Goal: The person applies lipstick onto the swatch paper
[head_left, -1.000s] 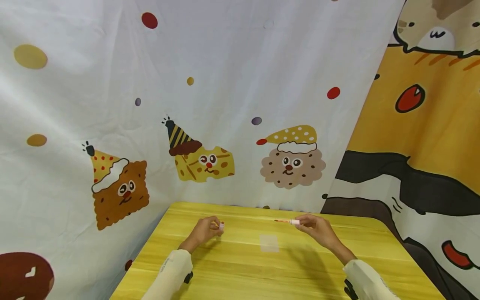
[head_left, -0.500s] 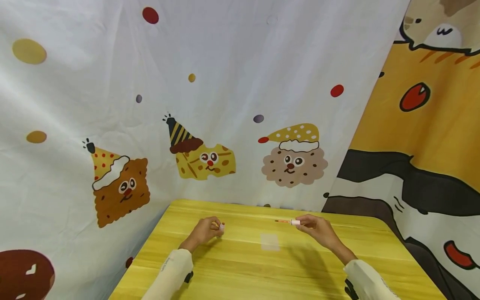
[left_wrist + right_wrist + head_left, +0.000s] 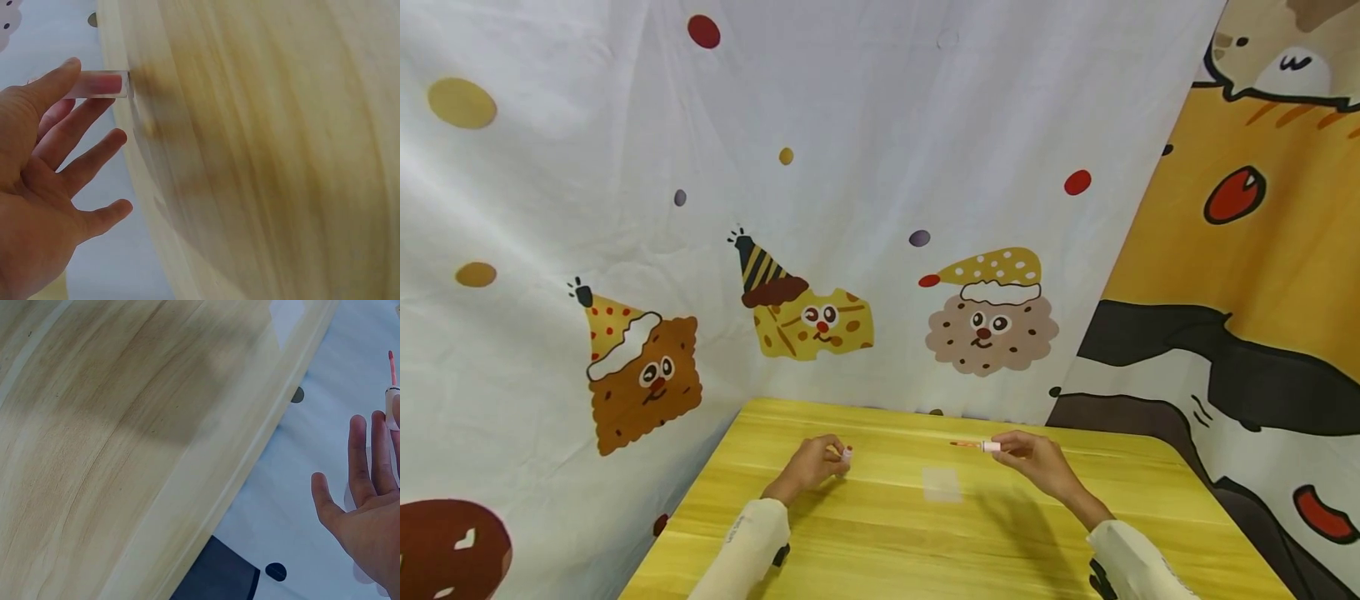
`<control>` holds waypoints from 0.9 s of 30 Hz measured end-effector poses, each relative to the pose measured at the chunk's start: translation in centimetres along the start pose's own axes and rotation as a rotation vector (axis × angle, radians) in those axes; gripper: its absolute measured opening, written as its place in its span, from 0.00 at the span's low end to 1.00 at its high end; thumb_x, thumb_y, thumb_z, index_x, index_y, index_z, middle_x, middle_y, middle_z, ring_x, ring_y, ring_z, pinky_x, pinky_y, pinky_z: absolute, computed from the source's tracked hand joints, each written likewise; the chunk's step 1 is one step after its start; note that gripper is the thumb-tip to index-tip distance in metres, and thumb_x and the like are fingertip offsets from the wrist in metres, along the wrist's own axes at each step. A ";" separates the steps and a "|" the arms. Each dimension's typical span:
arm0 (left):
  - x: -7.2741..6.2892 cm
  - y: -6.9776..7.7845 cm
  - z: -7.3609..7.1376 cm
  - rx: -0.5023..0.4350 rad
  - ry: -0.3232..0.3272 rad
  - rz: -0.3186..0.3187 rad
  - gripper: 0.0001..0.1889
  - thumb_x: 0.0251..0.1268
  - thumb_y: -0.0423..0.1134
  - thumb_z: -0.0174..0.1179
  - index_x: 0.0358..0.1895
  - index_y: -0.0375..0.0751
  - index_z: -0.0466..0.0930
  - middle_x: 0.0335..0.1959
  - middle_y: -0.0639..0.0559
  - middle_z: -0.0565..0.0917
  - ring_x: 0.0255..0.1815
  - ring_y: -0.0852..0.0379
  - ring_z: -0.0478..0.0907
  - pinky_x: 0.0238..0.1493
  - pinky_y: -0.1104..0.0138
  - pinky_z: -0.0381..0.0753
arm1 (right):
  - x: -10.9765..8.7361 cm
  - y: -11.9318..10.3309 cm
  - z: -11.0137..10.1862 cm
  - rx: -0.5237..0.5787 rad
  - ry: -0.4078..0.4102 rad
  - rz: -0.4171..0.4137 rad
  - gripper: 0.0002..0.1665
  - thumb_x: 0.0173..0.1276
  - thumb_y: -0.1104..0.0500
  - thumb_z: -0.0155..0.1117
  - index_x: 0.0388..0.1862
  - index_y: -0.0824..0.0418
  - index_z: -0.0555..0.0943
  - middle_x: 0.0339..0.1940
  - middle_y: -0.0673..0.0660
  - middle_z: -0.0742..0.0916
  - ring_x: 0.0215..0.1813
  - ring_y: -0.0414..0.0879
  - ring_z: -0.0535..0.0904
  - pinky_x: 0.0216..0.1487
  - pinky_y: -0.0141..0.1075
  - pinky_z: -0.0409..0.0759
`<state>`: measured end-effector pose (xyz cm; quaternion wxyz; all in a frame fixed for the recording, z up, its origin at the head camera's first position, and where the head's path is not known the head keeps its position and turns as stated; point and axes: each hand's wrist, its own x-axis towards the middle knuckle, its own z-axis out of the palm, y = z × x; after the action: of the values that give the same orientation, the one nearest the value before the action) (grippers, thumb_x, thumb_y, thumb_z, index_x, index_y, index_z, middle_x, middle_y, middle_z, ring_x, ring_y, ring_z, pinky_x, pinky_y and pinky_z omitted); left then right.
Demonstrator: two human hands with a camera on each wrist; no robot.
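Observation:
Between thumb and fingers, my left hand (image 3: 816, 463) pinches a small clear lip gloss tube (image 3: 103, 84) with pink-red contents. In the left wrist view its square base points toward the table, and the other fingers are spread. My right hand (image 3: 1036, 460) pinches the white lip gloss cap (image 3: 991, 447) above the table's right side. From that cap a thin wand (image 3: 964, 443) with a reddish tip points left, toward the tube. Tube and wand are well apart. In the right wrist view the cap (image 3: 392, 407) is cut by the frame edge.
A pale square sheet (image 3: 942, 484) lies flat on the yellow wood-grain table (image 3: 880, 542) between the hands. Behind the table hangs a white curtain (image 3: 850, 108) printed with cartoon snacks and dots.
Both hands keep their grips and nearly the same places. The head view has shifted slightly.

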<state>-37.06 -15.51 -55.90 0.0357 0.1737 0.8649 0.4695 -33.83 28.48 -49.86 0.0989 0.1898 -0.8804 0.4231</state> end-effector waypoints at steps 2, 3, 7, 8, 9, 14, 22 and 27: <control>0.1 0.1 0.1 0.006 -0.006 0.010 0.07 0.72 0.31 0.66 0.47 0.33 0.80 0.45 0.39 0.89 0.42 0.50 0.89 0.33 0.63 0.79 | 0.0 0.0 -0.1 -0.003 0.002 0.003 0.14 0.69 0.59 0.75 0.52 0.60 0.89 0.44 0.56 0.91 0.42 0.46 0.89 0.40 0.31 0.85; 0.2 0.1 0.1 0.012 -0.008 0.013 0.07 0.73 0.32 0.66 0.47 0.34 0.80 0.44 0.39 0.90 0.42 0.49 0.89 0.33 0.63 0.80 | 0.0 0.0 -0.2 -0.002 0.001 0.005 0.14 0.69 0.59 0.75 0.52 0.59 0.89 0.44 0.56 0.91 0.42 0.46 0.89 0.41 0.31 0.85; 0.5 -0.1 0.3 0.064 -0.002 0.031 0.07 0.72 0.34 0.67 0.46 0.35 0.82 0.42 0.41 0.90 0.42 0.49 0.89 0.38 0.61 0.83 | -0.1 0.1 -0.3 0.001 -0.001 0.015 0.14 0.69 0.58 0.75 0.52 0.59 0.89 0.45 0.56 0.91 0.43 0.45 0.89 0.41 0.31 0.85; 0.6 -0.2 0.4 0.081 0.004 0.035 0.07 0.71 0.35 0.68 0.45 0.36 0.82 0.42 0.42 0.90 0.42 0.49 0.89 0.39 0.60 0.84 | -0.1 0.2 -0.4 0.001 -0.002 0.017 0.14 0.69 0.58 0.74 0.52 0.59 0.89 0.45 0.56 0.91 0.43 0.45 0.89 0.41 0.31 0.85; 0.6 -0.3 0.4 0.107 0.011 0.035 0.08 0.71 0.37 0.69 0.44 0.37 0.83 0.42 0.43 0.90 0.42 0.49 0.89 0.40 0.59 0.85 | -0.2 0.2 -0.4 0.001 -0.002 0.021 0.14 0.69 0.58 0.74 0.52 0.59 0.89 0.45 0.56 0.91 0.43 0.45 0.89 0.41 0.31 0.85; 1.1 0.0 0.8 0.257 0.036 0.071 0.13 0.69 0.42 0.70 0.46 0.35 0.85 0.45 0.41 0.89 0.46 0.44 0.88 0.46 0.52 0.86 | -0.2 0.3 -0.6 0.002 0.001 0.017 0.15 0.69 0.58 0.74 0.53 0.60 0.88 0.45 0.56 0.91 0.43 0.46 0.89 0.41 0.31 0.85; 3.0 1.6 2.3 0.501 0.081 0.157 0.13 0.65 0.45 0.74 0.41 0.37 0.92 0.41 0.44 0.90 0.38 0.47 0.84 0.44 0.45 0.81 | 0.0 0.2 -0.6 0.015 0.014 -0.026 0.14 0.69 0.59 0.74 0.52 0.60 0.89 0.44 0.57 0.91 0.43 0.46 0.89 0.42 0.31 0.85; 3.3 1.8 2.7 0.570 0.100 0.154 0.17 0.71 0.45 0.69 0.26 0.38 0.90 0.27 0.49 0.87 0.30 0.49 0.79 0.50 0.36 0.78 | -0.1 0.3 -0.6 -0.004 0.015 0.007 0.14 0.68 0.58 0.75 0.51 0.58 0.89 0.45 0.56 0.91 0.42 0.42 0.88 0.42 0.31 0.85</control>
<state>-39.11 -11.38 -55.56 -0.0930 0.2185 0.9469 0.2169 -33.88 29.09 -49.69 0.1043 0.1834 -0.8812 0.4231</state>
